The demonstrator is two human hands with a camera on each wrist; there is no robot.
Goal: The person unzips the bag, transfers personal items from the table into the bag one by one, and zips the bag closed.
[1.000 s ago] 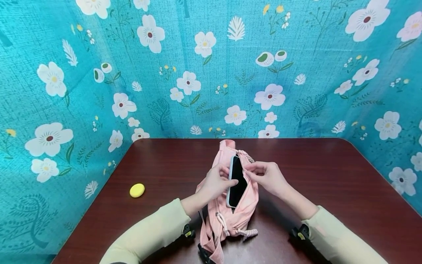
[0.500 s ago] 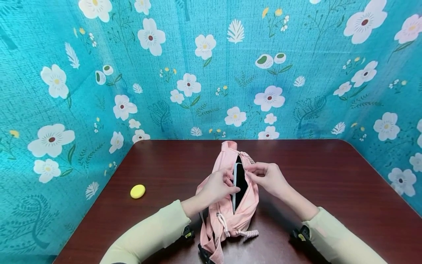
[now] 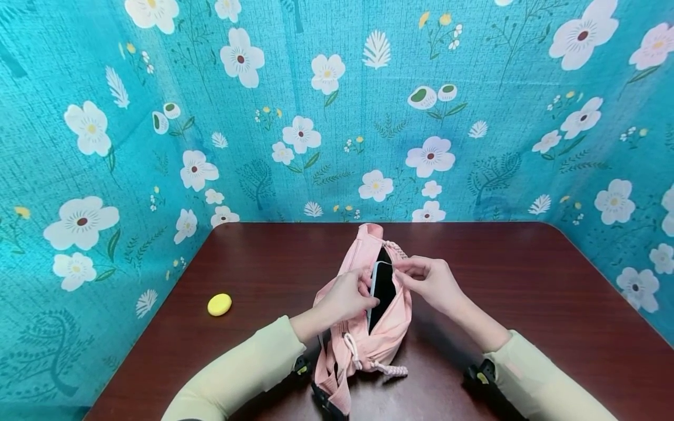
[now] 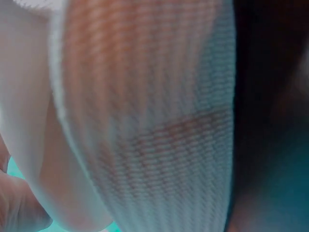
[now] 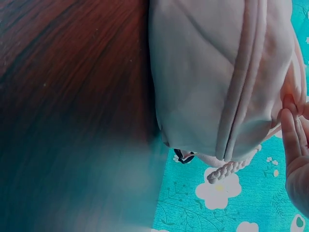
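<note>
A pink bag (image 3: 392, 327) lies on the table, its zipped mouth spread. Partly inside the mouth sits a smartphone (image 3: 383, 289) with a black screen and pale edge; its lower part is hidden in the bag. My left hand (image 3: 347, 298) holds the phone by its left side, thumb over the screen, fingers partly hidden. The right hand (image 3: 429, 283) pinches the right edge of the mouth. In the right wrist view, the fingertips of the right hand (image 5: 295, 150) grip a fold of the bag fabric (image 5: 203, 77). A webbing strap (image 4: 149, 116) fills most of the left wrist view.
A round yellow object (image 3: 219, 304) lies on the dark wooden table (image 3: 253, 263) at the left. The bag's strap with a black buckle (image 3: 327, 402) trails toward the front edge. A teal flowered cloth (image 3: 337, 158) hangs behind the table.
The phone has sunk lower into the bag's mouth along with my left hand. Lately the bag's front end has shifted slightly left. My right hand keeps its pinch on the edge.
</note>
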